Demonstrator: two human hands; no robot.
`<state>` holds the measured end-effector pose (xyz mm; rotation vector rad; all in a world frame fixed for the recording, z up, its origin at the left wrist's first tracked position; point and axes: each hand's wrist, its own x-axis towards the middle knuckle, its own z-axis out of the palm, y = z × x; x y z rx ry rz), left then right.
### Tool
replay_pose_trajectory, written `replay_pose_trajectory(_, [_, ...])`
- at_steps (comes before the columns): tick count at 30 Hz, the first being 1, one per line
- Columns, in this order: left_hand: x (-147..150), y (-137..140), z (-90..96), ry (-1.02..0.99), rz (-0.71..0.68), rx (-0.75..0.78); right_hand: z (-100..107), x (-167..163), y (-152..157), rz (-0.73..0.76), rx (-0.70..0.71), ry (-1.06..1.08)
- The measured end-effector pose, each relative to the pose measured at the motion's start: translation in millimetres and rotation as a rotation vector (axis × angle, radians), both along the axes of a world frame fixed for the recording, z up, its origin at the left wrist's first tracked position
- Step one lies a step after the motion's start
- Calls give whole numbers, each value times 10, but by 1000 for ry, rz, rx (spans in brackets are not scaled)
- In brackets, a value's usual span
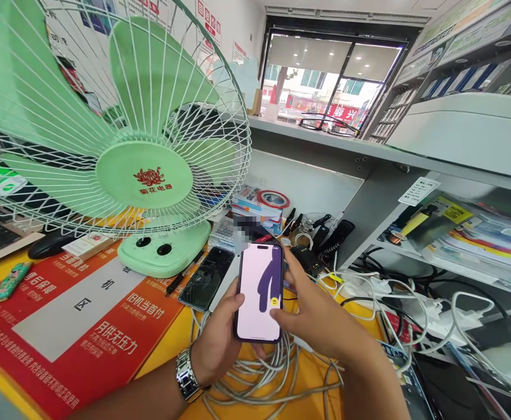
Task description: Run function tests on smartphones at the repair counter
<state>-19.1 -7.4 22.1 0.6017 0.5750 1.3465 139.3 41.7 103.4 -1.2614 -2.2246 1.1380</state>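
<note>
A smartphone (259,291) with a lit pale pink and purple screen is held upright between both my hands, over a coil of grey cable (259,385). My left hand (218,326) wraps its left side, the thumb along the edge. A metal watch (187,373) is on that wrist. My right hand (301,297) grips the right side, its thumb at the screen's lower right, close to a yellow round icon. Left of the phone, a dark phone (207,279) lies face up on the table.
A large green fan (144,175) stands at the left on a red printed mat (63,326). Books (255,201) with a tape roll (273,199) sit behind. Tangled white cables (369,291) and a shelf (457,274) fill the right; glasses (329,124) rest on the ledge.
</note>
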Motion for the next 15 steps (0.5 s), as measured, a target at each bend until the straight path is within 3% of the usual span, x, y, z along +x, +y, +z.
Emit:
replay_pose_trajectory(5, [-24, 39, 13, -22, 39, 27, 28, -49, -20, 39, 29, -153])
replay_pose_trajectory(11, [-20, 49, 39, -23, 39, 13, 4, -93, 91, -84, 260, -35])
replay_pose_trajectory(15, [-24, 50, 61, 4, 48, -7, -16, -73, 102, -57, 226, -31])
